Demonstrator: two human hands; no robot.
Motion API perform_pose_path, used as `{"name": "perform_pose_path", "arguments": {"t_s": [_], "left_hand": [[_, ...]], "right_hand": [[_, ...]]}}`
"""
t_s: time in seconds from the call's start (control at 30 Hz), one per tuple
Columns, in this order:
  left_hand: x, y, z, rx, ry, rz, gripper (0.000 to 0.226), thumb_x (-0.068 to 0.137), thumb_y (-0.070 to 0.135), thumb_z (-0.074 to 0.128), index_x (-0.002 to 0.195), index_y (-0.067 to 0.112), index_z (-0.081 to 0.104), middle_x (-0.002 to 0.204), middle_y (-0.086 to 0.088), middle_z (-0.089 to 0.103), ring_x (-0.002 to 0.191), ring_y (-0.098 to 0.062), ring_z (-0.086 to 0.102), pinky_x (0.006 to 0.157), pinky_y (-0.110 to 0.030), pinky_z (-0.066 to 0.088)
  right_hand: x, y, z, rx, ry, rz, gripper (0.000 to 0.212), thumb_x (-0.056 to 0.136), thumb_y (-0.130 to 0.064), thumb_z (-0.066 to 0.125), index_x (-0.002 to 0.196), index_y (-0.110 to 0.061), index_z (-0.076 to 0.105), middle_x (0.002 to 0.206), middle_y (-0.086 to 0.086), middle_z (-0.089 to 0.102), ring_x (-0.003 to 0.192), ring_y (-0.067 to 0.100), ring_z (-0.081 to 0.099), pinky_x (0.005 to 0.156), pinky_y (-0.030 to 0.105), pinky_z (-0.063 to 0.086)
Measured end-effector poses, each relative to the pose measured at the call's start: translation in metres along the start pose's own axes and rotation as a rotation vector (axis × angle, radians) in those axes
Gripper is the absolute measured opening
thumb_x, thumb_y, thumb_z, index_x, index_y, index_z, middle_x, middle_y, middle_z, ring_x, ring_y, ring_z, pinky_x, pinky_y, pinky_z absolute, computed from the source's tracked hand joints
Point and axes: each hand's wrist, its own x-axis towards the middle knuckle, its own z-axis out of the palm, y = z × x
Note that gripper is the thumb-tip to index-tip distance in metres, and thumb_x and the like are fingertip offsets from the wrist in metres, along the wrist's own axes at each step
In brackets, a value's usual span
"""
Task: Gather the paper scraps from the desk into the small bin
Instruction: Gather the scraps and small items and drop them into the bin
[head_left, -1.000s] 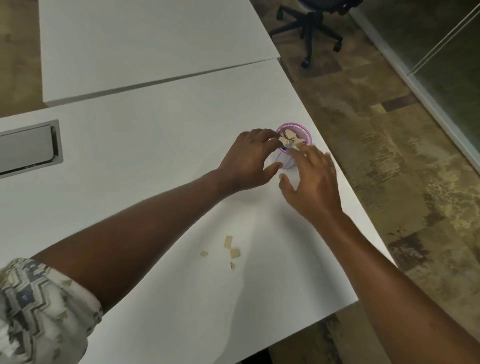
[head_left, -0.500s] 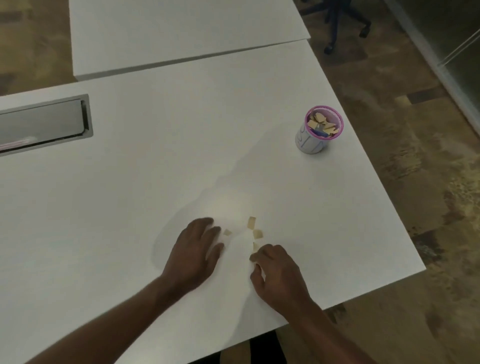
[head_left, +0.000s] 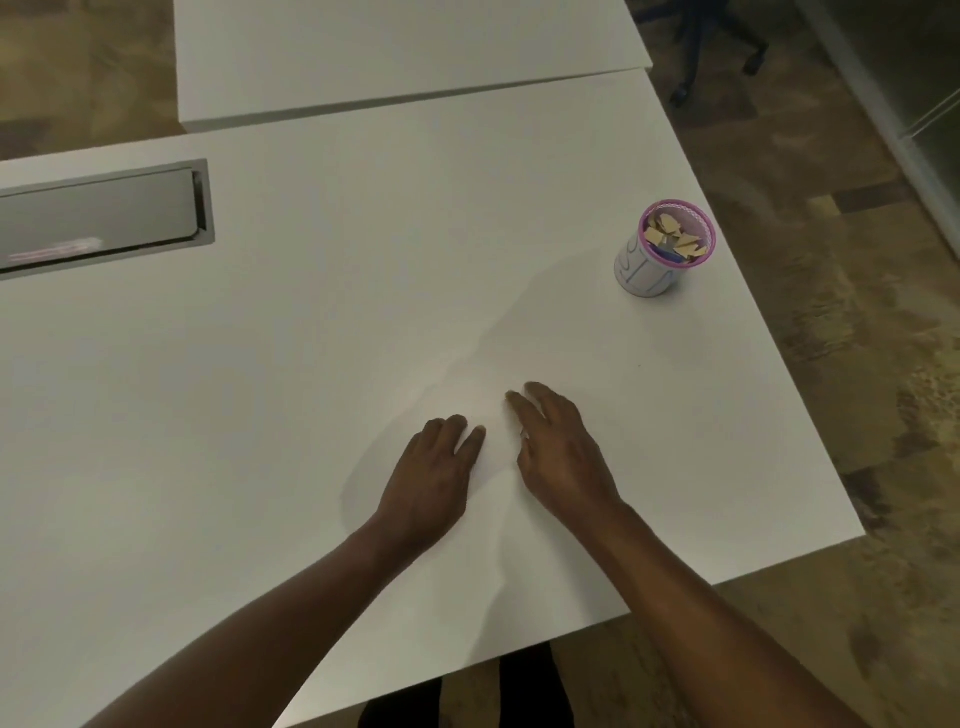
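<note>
Both hands have slid together over the spot where loose scraps lay; none show now. Left hand (head_left: 431, 478) and right hand (head_left: 563, 457) rest palm-down on the white table (head_left: 311, 364), fingers loosely spread, grip unclear. Small bin (head_left: 662, 254), pink-rimmed, pale-walled, holds tan paper scraps (head_left: 675, 240), far right.
</note>
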Motion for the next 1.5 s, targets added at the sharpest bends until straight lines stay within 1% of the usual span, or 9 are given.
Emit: {"name": "perform_pose_path", "arguments": {"t_s": [0.07,0.17,0.3,0.43,0.53,0.87,1.07,1.3,1.5], "left_hand": [[0.006,-0.002,-0.003,0.010,-0.040,0.036,0.050,0.078,-0.002,0.074,0.127,0.001,0.064,0.114,-0.019,0.064,0.088,-0.035,0.062,0.069,-0.040,0.056],[0.010,-0.004,-0.005,0.021,-0.060,0.081,0.046,0.078,-0.004,0.072,0.124,-0.001,0.065,0.106,-0.015,0.064,0.083,-0.032,0.059,0.065,-0.038,0.053],[0.013,-0.005,-0.010,0.052,-0.074,0.141,0.017,0.077,-0.007,0.066,0.091,0.002,0.064,0.088,-0.012,0.058,0.073,-0.029,0.051,0.058,-0.041,0.047],[0.032,0.004,-0.013,0.052,-0.087,0.230,0.016,0.077,-0.004,0.043,0.075,0.008,0.054,0.079,-0.010,0.053,0.067,-0.028,0.048,0.053,-0.038,0.042],[0.032,-0.002,-0.017,0.086,-0.094,0.245,0.025,0.078,0.000,0.032,0.075,0.009,0.055,0.077,-0.009,0.053,0.065,-0.027,0.048,0.052,-0.036,0.041],[0.037,-0.008,-0.013,0.183,-0.111,0.324,0.021,0.084,0.006,0.034,0.079,0.013,0.053,0.079,-0.005,0.050,0.064,-0.022,0.046,0.053,-0.033,0.041],[0.044,-0.010,-0.014,0.239,-0.151,0.355,0.028,0.089,0.012,0.029,0.079,0.014,0.054,0.075,-0.004,0.051,0.060,-0.023,0.046,0.051,-0.032,0.041],[0.055,-0.014,-0.019,0.232,-0.261,0.359,0.014,0.092,0.014,0.039,0.081,0.018,0.048,0.075,-0.003,0.049,0.060,-0.023,0.045,0.055,-0.031,0.027],[0.046,-0.009,-0.025,0.069,-0.265,0.164,0.018,0.079,0.010,0.071,0.081,0.009,0.053,0.076,-0.008,0.053,0.063,-0.029,0.051,0.053,-0.033,0.036]], "right_hand": [[0.003,0.001,-0.001,-0.067,-0.170,-0.037,0.071,0.092,0.004,0.038,0.157,-0.023,0.026,0.167,0.002,0.014,0.153,0.023,0.011,0.106,0.037,0.044],[0.002,0.004,-0.004,-0.194,-0.282,-0.139,0.072,0.093,0.004,0.032,0.159,-0.020,0.016,0.168,0.003,0.003,0.155,0.028,0.003,0.099,0.039,0.051],[-0.011,0.011,-0.004,-0.263,-0.294,-0.210,0.059,0.098,0.002,0.033,0.156,-0.007,0.024,0.165,0.014,0.018,0.152,0.034,0.018,0.105,0.042,0.047],[-0.009,0.029,-0.011,-0.387,-0.151,-0.303,0.039,0.088,0.004,0.042,0.121,-0.005,0.058,0.121,0.014,0.059,0.107,0.033,0.055,0.072,0.040,0.053],[-0.006,0.018,-0.012,-0.402,-0.139,-0.360,0.027,0.077,0.005,0.044,0.092,-0.010,0.060,0.094,0.009,0.059,0.082,0.028,0.056,0.054,0.038,0.046],[-0.006,0.008,-0.013,-0.254,-0.028,-0.173,0.027,0.061,0.004,0.072,0.073,-0.016,0.059,0.076,0.002,0.057,0.067,0.021,0.056,0.042,0.030,0.034],[-0.015,0.025,-0.004,0.046,0.148,0.057,0.011,0.091,-0.004,0.060,0.087,-0.013,0.065,0.082,0.003,0.058,0.074,0.024,0.056,0.058,0.036,0.049],[-0.019,0.045,-0.013,0.292,0.215,0.223,0.008,0.093,-0.014,0.064,0.087,-0.014,0.069,0.082,0.002,0.063,0.078,0.021,0.061,0.073,0.037,0.051],[-0.034,0.022,-0.002,0.291,0.149,-0.026,0.007,0.090,-0.013,0.063,0.089,-0.018,0.069,0.105,-0.002,0.067,0.095,0.018,0.062,0.078,0.030,0.053]]}}
